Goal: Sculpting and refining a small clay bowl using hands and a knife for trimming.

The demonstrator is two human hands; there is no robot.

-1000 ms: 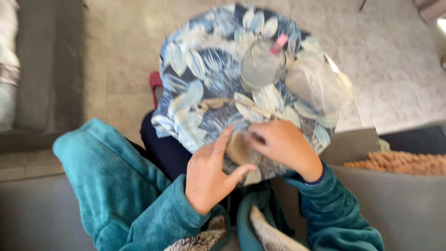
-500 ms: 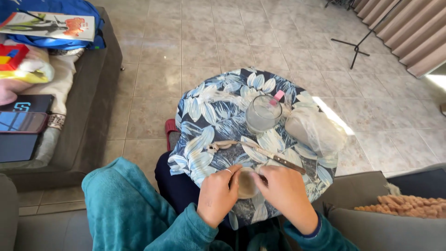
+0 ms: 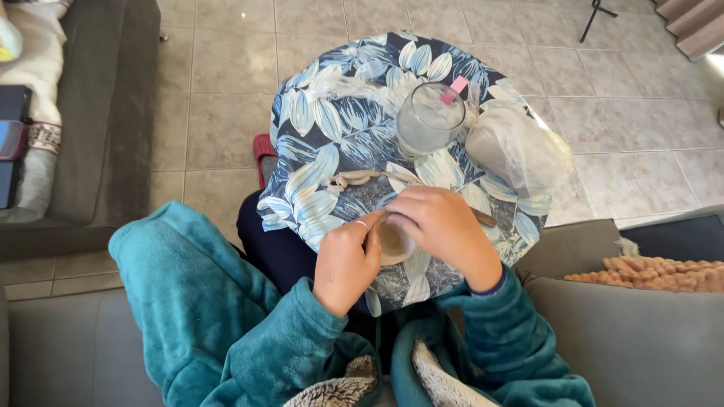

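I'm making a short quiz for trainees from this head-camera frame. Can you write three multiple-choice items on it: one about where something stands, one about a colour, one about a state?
1. Where does the glass jar stand?
A. on the round table, beyond the hands
B. on the floor tiles
C. on the sofa

2. What colour are the person's sleeves?
A. red
B. teal
C. white

3. How is the small round object held?
A. it lies alone on the table
B. the right hand alone lifts it high
C. both hands close around it at the near table edge

Answers: 1 A, the jar sits on the leaf-patterned tablecloth farther from the person than the hands. 2 B, both fleecy sleeves are teal. 3 C, the left hand and the right hand meet on it.
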